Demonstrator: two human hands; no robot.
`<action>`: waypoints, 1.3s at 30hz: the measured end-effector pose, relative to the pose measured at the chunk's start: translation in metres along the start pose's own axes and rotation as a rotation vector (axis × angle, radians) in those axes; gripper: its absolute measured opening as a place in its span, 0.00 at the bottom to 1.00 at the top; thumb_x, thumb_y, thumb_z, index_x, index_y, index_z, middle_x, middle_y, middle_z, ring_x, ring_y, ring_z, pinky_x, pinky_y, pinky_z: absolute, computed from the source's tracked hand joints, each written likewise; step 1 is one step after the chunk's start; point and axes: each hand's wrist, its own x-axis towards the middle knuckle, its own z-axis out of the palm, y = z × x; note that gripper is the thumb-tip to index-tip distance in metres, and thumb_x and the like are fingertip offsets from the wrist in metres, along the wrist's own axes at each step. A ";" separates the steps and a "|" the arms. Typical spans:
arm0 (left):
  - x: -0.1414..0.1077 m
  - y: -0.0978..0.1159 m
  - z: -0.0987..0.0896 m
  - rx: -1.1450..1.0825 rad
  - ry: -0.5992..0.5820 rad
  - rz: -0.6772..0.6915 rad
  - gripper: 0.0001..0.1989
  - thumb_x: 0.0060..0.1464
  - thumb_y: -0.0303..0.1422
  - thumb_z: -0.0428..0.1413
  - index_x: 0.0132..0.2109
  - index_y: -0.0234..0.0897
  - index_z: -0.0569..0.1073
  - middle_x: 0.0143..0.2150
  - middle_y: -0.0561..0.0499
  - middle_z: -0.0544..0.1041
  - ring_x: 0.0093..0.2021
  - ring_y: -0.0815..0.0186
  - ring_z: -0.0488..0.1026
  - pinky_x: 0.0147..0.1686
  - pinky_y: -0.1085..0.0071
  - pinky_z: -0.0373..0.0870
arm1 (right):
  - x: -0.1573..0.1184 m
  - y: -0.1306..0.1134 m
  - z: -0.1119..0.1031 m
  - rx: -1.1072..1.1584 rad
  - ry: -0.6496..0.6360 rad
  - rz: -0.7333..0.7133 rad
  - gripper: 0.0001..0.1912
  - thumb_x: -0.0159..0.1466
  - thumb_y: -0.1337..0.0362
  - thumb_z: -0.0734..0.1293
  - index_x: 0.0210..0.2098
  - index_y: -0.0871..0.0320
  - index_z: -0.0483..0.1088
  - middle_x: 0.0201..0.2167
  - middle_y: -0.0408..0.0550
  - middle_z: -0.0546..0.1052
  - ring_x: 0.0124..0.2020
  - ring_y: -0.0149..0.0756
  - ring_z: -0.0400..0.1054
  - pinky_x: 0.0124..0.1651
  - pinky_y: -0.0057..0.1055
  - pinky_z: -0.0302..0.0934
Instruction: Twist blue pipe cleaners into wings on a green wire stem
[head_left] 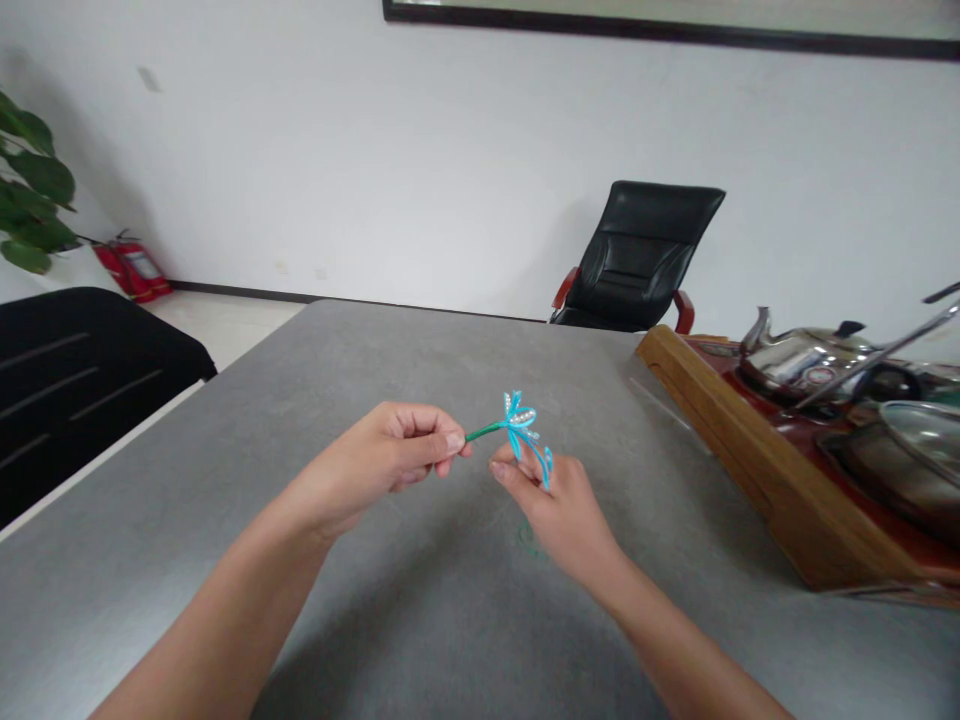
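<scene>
A small artificial flower (519,418) with light blue, white-studded petals is held over the table. Its green-wrapped stem (484,433) points left, and my left hand (416,442) pinches the stem's end between thumb and fingers. Just under the petals, my right hand (551,500) is closed, thumb against the curled index finger. One blue strand with small looped tips droops in front of those fingers. Whatever the right fingertips hold is too small to make out. Below that hand, a loose coil of thin green thread or wire (527,540) lies on the tabletop, partly hidden by the hand.
The grey table (360,350) spreads beneath my hands. On the right stands a wooden tea tray (750,480) with a steel kettle (810,360) and a pot (915,450). Black chairs stand at the far side (645,250) and left (90,370). A fire extinguisher (135,265) is by the wall.
</scene>
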 end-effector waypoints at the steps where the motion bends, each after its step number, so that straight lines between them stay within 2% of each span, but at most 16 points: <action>1: 0.000 -0.001 0.000 -0.009 -0.029 -0.004 0.13 0.53 0.38 0.55 0.28 0.33 0.68 0.23 0.56 0.64 0.19 0.77 0.49 0.18 0.77 0.43 | 0.001 0.000 -0.001 0.050 -0.001 0.020 0.13 0.64 0.62 0.60 0.25 0.58 0.65 0.18 0.38 0.60 0.21 0.28 0.53 0.26 0.25 0.48; 6: -0.001 -0.001 -0.001 -0.023 -0.167 -0.034 0.11 0.54 0.38 0.55 0.32 0.33 0.73 0.22 0.56 0.65 0.19 0.76 0.49 0.19 0.77 0.43 | 0.006 -0.002 -0.004 0.313 -0.037 0.023 0.12 0.60 0.60 0.61 0.23 0.59 0.65 0.20 0.41 0.62 0.23 0.29 0.55 0.26 0.25 0.50; 10: -0.001 0.000 0.000 0.064 -0.248 -0.052 0.11 0.53 0.37 0.56 0.29 0.33 0.73 0.21 0.57 0.66 0.19 0.76 0.51 0.19 0.77 0.45 | 0.009 0.003 -0.002 0.415 -0.063 0.071 0.10 0.57 0.61 0.63 0.21 0.58 0.64 0.19 0.40 0.62 0.22 0.28 0.55 0.24 0.24 0.50; 14: 0.000 -0.003 0.000 0.153 -0.340 -0.028 0.08 0.53 0.34 0.55 0.31 0.33 0.75 0.23 0.56 0.69 0.23 0.75 0.59 0.23 0.78 0.52 | 0.012 0.009 -0.002 0.511 -0.122 0.181 0.11 0.56 0.58 0.65 0.23 0.59 0.67 0.17 0.37 0.60 0.20 0.26 0.51 0.23 0.24 0.47; 17: 0.000 -0.006 0.000 0.202 -0.390 -0.017 0.06 0.52 0.30 0.55 0.33 0.34 0.76 0.26 0.55 0.72 0.28 0.73 0.64 0.28 0.78 0.57 | 0.012 0.012 -0.004 0.553 -0.153 0.194 0.11 0.57 0.58 0.67 0.26 0.60 0.69 0.18 0.37 0.61 0.20 0.26 0.51 0.24 0.24 0.46; 22: 0.001 -0.008 0.002 0.280 -0.399 -0.011 0.06 0.51 0.29 0.54 0.33 0.35 0.77 0.26 0.56 0.72 0.28 0.72 0.64 0.29 0.78 0.58 | 0.014 0.017 -0.005 0.568 -0.135 0.161 0.09 0.56 0.59 0.68 0.26 0.59 0.70 0.19 0.37 0.62 0.22 0.27 0.53 0.26 0.25 0.47; 27: 0.002 -0.011 0.005 0.420 -0.394 0.004 0.08 0.51 0.29 0.52 0.31 0.34 0.76 0.24 0.57 0.69 0.26 0.73 0.61 0.26 0.78 0.56 | 0.012 0.016 -0.007 0.482 -0.122 0.105 0.08 0.58 0.60 0.67 0.27 0.58 0.70 0.20 0.37 0.61 0.23 0.27 0.53 0.27 0.25 0.48; 32: 0.001 -0.013 0.007 0.572 -0.352 0.023 0.09 0.50 0.29 0.50 0.27 0.34 0.74 0.21 0.57 0.64 0.23 0.73 0.57 0.23 0.76 0.52 | 0.003 -0.001 -0.015 0.314 -0.105 0.057 0.09 0.62 0.62 0.64 0.27 0.58 0.70 0.17 0.35 0.55 0.20 0.25 0.50 0.24 0.25 0.44; 35: 0.001 -0.013 0.007 0.614 -0.317 0.048 0.10 0.49 0.29 0.50 0.24 0.34 0.72 0.19 0.58 0.61 0.22 0.73 0.55 0.22 0.76 0.50 | -0.003 -0.015 -0.019 0.221 -0.076 0.017 0.09 0.63 0.63 0.63 0.27 0.58 0.69 0.16 0.35 0.57 0.20 0.25 0.51 0.23 0.24 0.45; 39: 0.001 -0.013 0.007 0.622 -0.252 0.053 0.10 0.49 0.29 0.50 0.26 0.34 0.75 0.21 0.56 0.68 0.24 0.71 0.63 0.25 0.76 0.55 | -0.010 -0.030 -0.021 0.090 -0.028 -0.097 0.09 0.64 0.66 0.62 0.27 0.57 0.69 0.19 0.36 0.64 0.22 0.24 0.58 0.27 0.23 0.49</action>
